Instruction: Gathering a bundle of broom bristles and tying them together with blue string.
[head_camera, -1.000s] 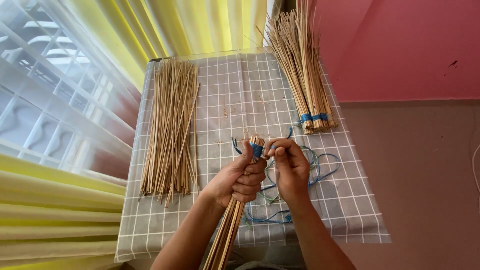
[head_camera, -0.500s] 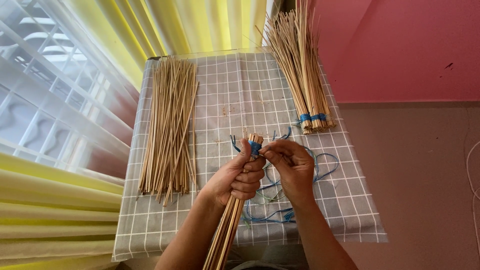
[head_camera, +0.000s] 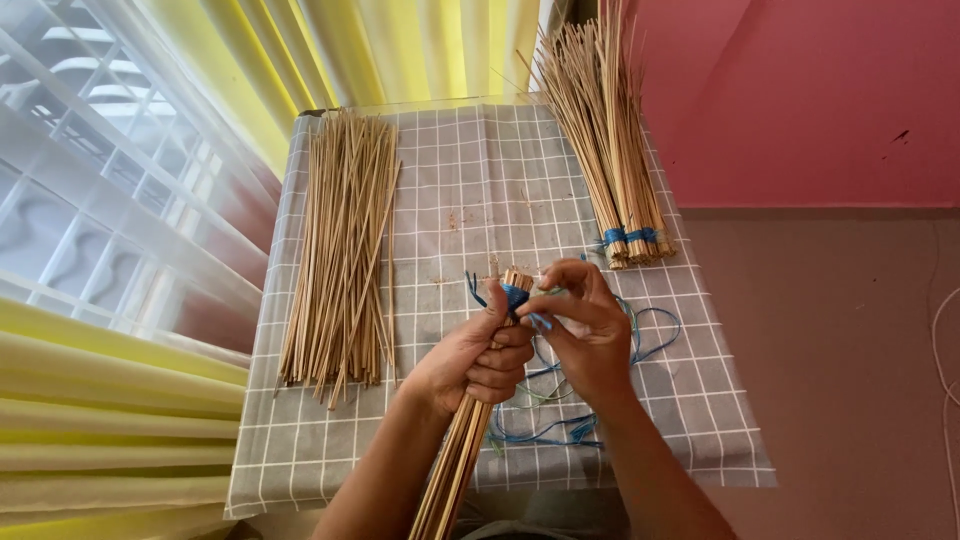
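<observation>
Left hand (head_camera: 470, 360) fisted round stick bundle (head_camera: 462, 455); right hand (head_camera: 585, 330) pinching blue band (head_camera: 516, 296).

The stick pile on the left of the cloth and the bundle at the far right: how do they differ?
The left stick pile lies loose and untied, flat on the checked cloth; the far-right bundle is bound near its close end with blue bands. The pile keeps wholly on the cloth, while the bundle fans out past the far edge. The pile's sticks run roughly parallel; the bundle's splay wide. Both are thin, pale tan sticks, and neither hand touches them.
</observation>
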